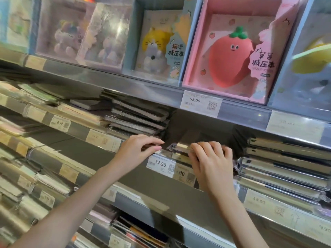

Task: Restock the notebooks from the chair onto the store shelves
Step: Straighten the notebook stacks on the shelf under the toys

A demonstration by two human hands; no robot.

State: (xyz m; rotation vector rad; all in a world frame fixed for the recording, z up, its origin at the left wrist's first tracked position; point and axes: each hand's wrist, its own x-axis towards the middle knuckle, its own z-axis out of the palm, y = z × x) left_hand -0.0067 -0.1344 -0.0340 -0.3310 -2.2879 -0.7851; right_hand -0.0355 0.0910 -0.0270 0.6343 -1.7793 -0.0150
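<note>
— What do the hands have?
— The right hand curls over a dark plastic-wrapped notebook at the grey metal shelf edge, above the white 34.90 price tag.
— And the left hand?
— Fingertips pinch that same shelf lip; what they hold, I cannot tell.

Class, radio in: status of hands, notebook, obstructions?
Right hand gripping plastic-wrapped dark notebook at shelf edge. Left hand curled at the rail, hold unclear. Gap behind open; stacks flank it.
</note>
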